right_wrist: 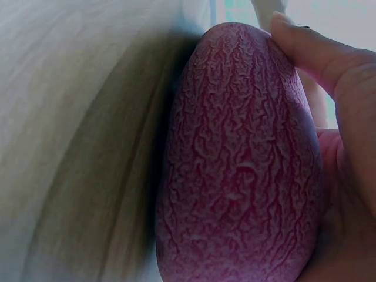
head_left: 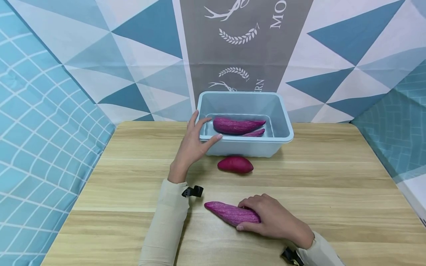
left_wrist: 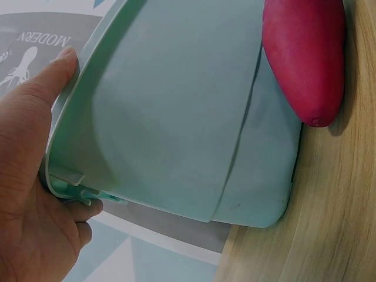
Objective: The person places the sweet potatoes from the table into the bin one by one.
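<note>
Only the left wrist view shows fingers under the bin [left_wrist: 176,111] rim; left hand [head_left: 191,146] grips it, right hand [head_left: 271,220] clasps a purple yam [head_left: 229,212]; another yam [head_left: 235,164] lies against the bin.

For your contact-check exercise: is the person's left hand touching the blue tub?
Touching. In the left wrist view the left hand grips the blue tub by its rim, thumb on top, fingers curled beneath.

Staged recording booth rather than a lived-in room. Evidence: printed fabric backdrop [head_left: 233,48] with blue, grey and white triangles, a grey centre panel bearing antler and wreath motifs and lettering; grid-patterned blue cloth side panels [head_left: 43,122] closing in both sides; one light wood-grain surface [head_left: 332,177] set within them, carrying a pale blue plastic bin [head_left: 283,125] and purple sweet potatoes [head_left: 235,164].
</note>
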`<state>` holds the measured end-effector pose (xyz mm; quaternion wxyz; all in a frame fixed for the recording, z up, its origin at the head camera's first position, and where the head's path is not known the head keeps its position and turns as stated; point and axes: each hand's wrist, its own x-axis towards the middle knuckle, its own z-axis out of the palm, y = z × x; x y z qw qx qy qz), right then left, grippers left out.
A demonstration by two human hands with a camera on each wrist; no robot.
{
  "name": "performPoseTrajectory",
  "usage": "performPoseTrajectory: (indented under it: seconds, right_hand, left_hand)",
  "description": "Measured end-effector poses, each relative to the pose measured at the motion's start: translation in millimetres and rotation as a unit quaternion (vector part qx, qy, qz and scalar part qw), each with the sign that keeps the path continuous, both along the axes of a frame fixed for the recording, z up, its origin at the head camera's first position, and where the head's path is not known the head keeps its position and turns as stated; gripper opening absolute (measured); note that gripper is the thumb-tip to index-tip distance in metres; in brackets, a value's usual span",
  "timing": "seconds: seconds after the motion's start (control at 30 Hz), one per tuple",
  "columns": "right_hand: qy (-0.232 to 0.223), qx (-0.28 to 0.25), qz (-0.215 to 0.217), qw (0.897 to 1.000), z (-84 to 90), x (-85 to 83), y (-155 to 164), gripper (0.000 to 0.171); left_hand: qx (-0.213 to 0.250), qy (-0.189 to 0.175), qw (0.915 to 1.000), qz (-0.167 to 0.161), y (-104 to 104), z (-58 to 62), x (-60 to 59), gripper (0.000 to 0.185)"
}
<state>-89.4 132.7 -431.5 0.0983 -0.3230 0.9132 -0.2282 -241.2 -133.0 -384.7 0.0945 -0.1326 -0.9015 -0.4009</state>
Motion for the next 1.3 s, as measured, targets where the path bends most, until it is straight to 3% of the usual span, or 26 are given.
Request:
performPoseTrajectory:
  seconds: [0.5, 1.3]
  right_hand:
    - [0.015, -0.009, -0.01, 1.0, -2.3, -0.2, -0.1, 0.045]
    - [0.052, -0.026, -0.047, 0.997, 23.3, -16.7, 7.8, 0.049]
  left_hand:
    - [0.004, 0.0, 1.0, 0.0, 0.8, -0.1, -0.9, 0.072]
    - [0.001, 0.001, 1.0, -0.001, -1.4, 0.7, 0.6, 0.073]
